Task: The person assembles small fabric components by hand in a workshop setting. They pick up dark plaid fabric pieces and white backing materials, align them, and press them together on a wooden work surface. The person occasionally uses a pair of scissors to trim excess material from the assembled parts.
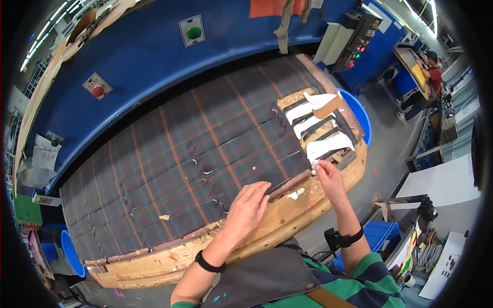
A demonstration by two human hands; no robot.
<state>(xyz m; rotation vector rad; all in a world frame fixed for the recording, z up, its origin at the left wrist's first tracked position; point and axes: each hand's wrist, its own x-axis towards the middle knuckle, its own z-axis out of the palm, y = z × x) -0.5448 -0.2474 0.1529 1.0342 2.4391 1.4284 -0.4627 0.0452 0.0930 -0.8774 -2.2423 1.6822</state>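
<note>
Dark plaid fabric (179, 149) with orange lines covers a long cutting board (154, 269). Curved slits and small loose edges show across it. My left hand (249, 208) rests at the fabric's near edge, fingers stretched out and holding nothing. Beyond the cloth's right end lies a strip of white sheet pieces (328, 145) over tan and dark scraps. There my right hand (330, 178) is closed in a pinch on a small white scrap (314, 164) at the board's corner. The scrap's exact shape is partly hidden by the fingers.
Behind the board rises a blue press (149, 66) with green (194, 33) and red (97, 91) buttons. A control box (354, 43) stands at its right. Blue bins (363, 115) flank the board. A co-worker (431, 77) stands at the far right.
</note>
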